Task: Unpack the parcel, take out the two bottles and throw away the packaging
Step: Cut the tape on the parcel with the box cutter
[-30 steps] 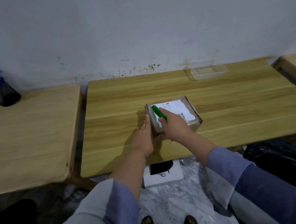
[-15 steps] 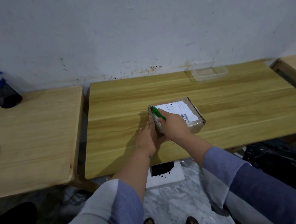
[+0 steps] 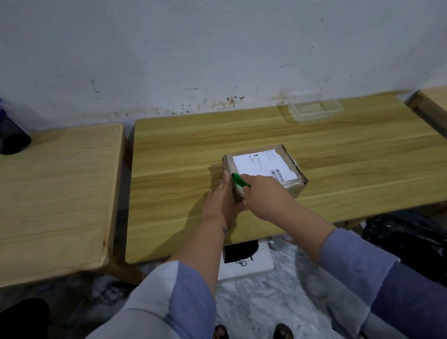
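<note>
The cardboard parcel [image 3: 266,173] sat on the middle wooden table [image 3: 348,160], nearer its front edge than the wall, still sealed, so the bottles inside could not be seen. The left hand [image 3: 221,204] lay against the box's left side with fingers fairly straight, pressing flat on the cardboard, most likely to brace it so it would not slide under the tool. The right hand [image 3: 265,195] was curled round a small green cutter [image 3: 240,182], whose tip rested at the top left edge of the box, apparently where a seam or tape ran; that placement suggested the person was slitting the packaging open. A white shipping label [image 3: 263,166] covered much of the lid, its right edge torn; it carried a barcode and lines of small print too fine to read, and no brand could be made out. At the far edge of the table a clear plastic tray [image 3: 314,110] stood by the wall, and on the left table a black mesh pen holder [image 3: 3,131] held a blue pen.
</note>
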A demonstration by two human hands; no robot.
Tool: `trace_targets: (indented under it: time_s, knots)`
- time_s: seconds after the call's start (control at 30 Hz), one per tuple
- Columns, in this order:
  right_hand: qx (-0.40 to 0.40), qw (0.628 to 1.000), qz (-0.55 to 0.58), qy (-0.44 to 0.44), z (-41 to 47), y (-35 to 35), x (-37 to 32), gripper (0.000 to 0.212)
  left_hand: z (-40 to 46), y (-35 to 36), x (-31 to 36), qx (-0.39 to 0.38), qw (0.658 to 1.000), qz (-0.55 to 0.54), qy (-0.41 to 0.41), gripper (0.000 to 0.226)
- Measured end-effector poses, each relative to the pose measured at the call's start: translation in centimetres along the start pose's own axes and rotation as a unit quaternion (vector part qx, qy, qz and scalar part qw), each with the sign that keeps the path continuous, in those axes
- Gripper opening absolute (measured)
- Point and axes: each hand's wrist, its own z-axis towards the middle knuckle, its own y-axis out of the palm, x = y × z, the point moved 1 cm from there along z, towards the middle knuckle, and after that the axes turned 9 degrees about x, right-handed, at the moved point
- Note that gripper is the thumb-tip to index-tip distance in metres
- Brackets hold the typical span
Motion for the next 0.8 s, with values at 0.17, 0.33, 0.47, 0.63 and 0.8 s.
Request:
trace_targets:
  time_s: [0.17,0.33,0.47,0.63,0.8]
  knots:
    - [-0.007,1.000,0.000,-0.009,-1.7,-0.3,0.3,0.029,-0.5,-0.1,0.0,0.012,1.000,-0.022,0.000,0.095]
    - [-0.016,1.000,0.014,0.001,-2.8,-0.9,0.8,0.035,-0.6,0.0,0.1,0.020,1.000,-0.010,0.002,0.102]
    - [-0.020,1.000,0.011,0.002,-3.5,-1.1,0.9,0.033,-0.5,0.2,0.2,0.025,1.000,-0.006,-0.005,0.104]
    - [-0.013,0.999,0.052,0.009,-4.2,-1.7,1.6,0.034,-0.6,0.2,0.1,0.031,0.999,-0.028,0.004,0.109]
    - [-0.024,0.986,0.149,0.076,-4.0,-1.8,2.5,0.039,-0.3,0.4,-0.2,0.023,1.000,-0.008,0.004,0.113]
